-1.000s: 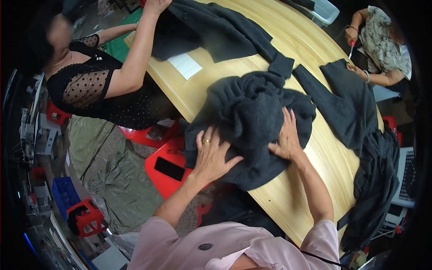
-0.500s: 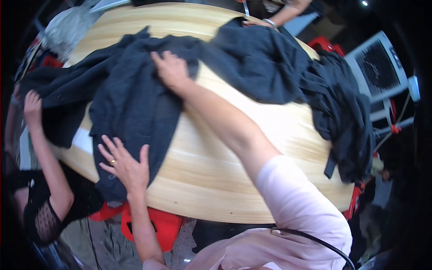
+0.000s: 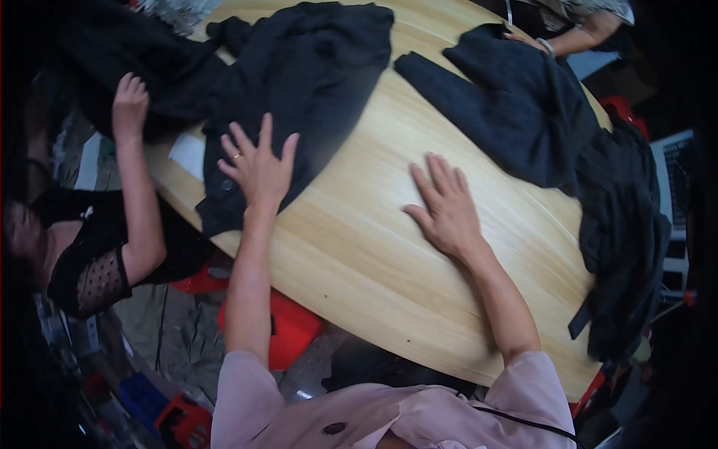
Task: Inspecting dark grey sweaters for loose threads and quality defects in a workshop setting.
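A dark garment with a button near its lower end [image 3: 299, 75] lies spread over the left part of the wooden table [image 3: 359, 254]. My left hand [image 3: 258, 168] rests on its lower part, fingers spread, a ring on one finger. My right hand [image 3: 446, 206] is over the bare wood to the right of this garment, fingers stretched out and holding nothing. Farther right lies another dark garment [image 3: 508, 112], apart from my right hand.
At the left a co-worker's hand [image 3: 131, 105] is by dark cloth. Another person's hand [image 3: 531, 43] touches the right garment's far edge. More dark cloth [image 3: 624, 232] is bunched at the right edge. A red stool [image 3: 288, 329] stands below the near edge, and a white sheet [image 3: 188, 155] lies at the left.
My right hand has left the left garment and come back over bare wood. The left garment's far part has parted from the right garment. The view has shifted.
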{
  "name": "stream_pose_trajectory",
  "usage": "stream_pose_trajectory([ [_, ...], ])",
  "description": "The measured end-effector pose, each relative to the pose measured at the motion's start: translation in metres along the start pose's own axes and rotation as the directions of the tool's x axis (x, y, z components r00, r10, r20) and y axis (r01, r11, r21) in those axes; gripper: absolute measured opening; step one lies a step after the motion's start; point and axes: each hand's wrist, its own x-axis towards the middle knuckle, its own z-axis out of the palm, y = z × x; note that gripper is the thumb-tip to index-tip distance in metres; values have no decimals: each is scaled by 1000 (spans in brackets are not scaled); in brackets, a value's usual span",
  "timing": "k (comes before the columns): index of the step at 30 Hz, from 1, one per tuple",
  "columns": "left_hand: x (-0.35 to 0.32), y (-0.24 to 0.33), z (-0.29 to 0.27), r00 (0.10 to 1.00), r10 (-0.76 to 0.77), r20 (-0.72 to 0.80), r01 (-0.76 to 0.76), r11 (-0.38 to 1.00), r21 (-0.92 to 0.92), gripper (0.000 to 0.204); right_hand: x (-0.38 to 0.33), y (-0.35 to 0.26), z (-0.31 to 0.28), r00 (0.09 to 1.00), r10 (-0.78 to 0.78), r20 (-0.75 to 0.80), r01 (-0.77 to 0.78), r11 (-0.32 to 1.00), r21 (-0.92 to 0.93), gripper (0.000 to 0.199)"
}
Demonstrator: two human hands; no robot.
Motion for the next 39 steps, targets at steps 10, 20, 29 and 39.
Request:
stream_pose_trajectory([
  [10, -31, -8, -18, 997, 77, 26, -69, 972, -226, 92, -71, 33, 6, 952, 272, -139, -279, 960, -27, 86],
  [20, -84, 0, -45, 979, 163, 123, -120, 948, -296, 99, -70, 75, 24, 912, 365, -186, -393, 907, -150, 82],
  [29, -69, 47, -63, 967, 206, 148, -184, 971, -150, 87, -79, 75, 0, 875, 441, -199, -454, 891, -23, 85],
  [39, -63, 24, -29, 975, 207, 83, -206, 978, -23, 89, -63, 53, -21, 840, 444, -312, -402, 895, 191, 91],
])
